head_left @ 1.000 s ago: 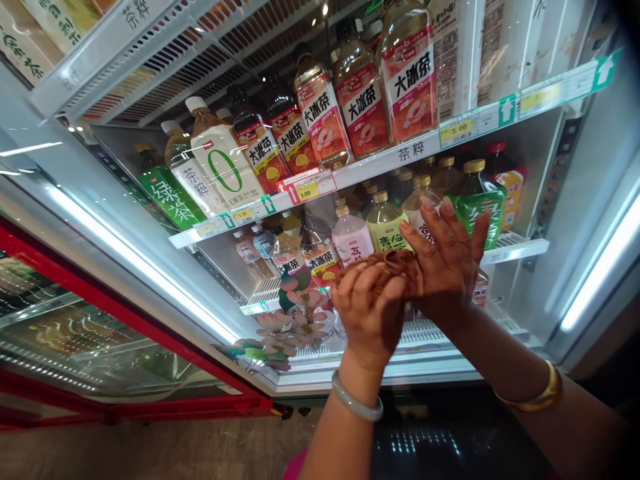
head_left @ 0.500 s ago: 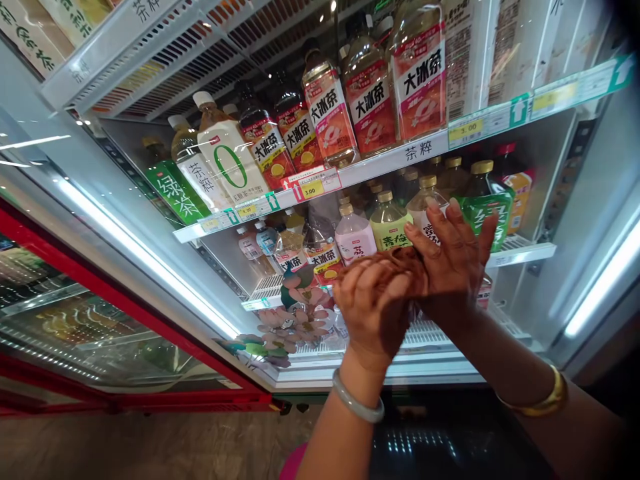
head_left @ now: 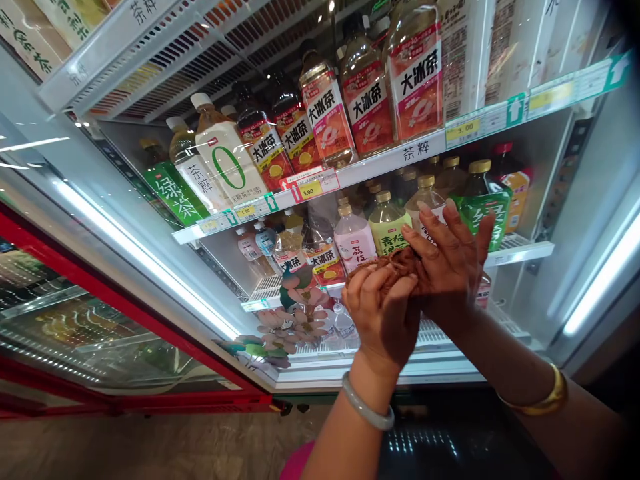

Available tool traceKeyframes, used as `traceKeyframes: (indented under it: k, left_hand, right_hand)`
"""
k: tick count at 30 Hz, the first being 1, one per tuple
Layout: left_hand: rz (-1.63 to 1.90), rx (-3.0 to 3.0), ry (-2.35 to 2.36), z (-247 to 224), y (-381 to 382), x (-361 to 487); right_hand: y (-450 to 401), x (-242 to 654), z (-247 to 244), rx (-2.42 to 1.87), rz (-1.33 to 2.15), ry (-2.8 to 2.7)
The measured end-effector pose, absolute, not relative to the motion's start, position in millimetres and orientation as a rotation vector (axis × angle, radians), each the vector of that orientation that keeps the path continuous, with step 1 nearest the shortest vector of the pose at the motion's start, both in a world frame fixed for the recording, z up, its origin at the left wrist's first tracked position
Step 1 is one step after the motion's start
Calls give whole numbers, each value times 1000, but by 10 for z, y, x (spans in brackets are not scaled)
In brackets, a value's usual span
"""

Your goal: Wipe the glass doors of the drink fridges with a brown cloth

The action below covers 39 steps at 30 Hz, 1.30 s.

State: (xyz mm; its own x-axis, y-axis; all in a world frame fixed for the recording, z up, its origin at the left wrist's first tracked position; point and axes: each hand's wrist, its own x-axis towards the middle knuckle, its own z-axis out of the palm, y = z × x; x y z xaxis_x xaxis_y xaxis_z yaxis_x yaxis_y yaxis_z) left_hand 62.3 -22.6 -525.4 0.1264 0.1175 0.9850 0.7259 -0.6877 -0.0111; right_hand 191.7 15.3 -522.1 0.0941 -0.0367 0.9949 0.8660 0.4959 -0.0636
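Observation:
A crumpled brown cloth (head_left: 395,267) is bunched in front of the glass of a lit drinks cooler. My left hand (head_left: 383,307), with a pale bangle at the wrist, has its fingers wrapped round the cloth. Just right of it, my right hand (head_left: 450,260) has its fingers spread and its palm toward the glass; a gold bangle sits on that wrist. The heel of this hand meets the cloth's right side. Whether its palm touches the glass cannot be made out.
Tea bottles (head_left: 367,100) stand on the middle shelf (head_left: 380,167) behind the glass, with more bottles (head_left: 353,233) below. Flower decals (head_left: 295,320) are at the lower left. A red door frame (head_left: 150,320) crosses the left side.
My left hand has shifted slightly right with the cloth, closer to my right hand. My right hand stays nearly in place, with its fingers still spread.

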Motion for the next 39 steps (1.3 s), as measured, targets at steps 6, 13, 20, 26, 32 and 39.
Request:
traceKeyframes:
  k: [6, 13, 20, 26, 32, 39]
  left_hand:
    - [-1679, -1523, -1002, -4896, -127, 134]
    - [-1614, -1807, -880, -5214, -199, 588]
    - [-1674, -1624, -953, -4858, -164, 220]
    - [-1708, -1518, -1072, -4883, -182, 235]
    - [-1587, -1839, -900, -5145, -248, 684]
    - [-1736, -1869, -1158, -4858, -370, 505]
  right_hand:
    - [111, 1917, -5210, -858, -710, -1347]
    - [157, 1917, -5224, -834, -810, -1316]
    - [133, 1917, -5212, -843, -740, -1346]
    - [121, 1911, -5193, -827, -776, -1351]
    - [107, 1932, -5163, -784, -741, -1361]
    - [-90, 1961, -5128, -552, -584, -1664]
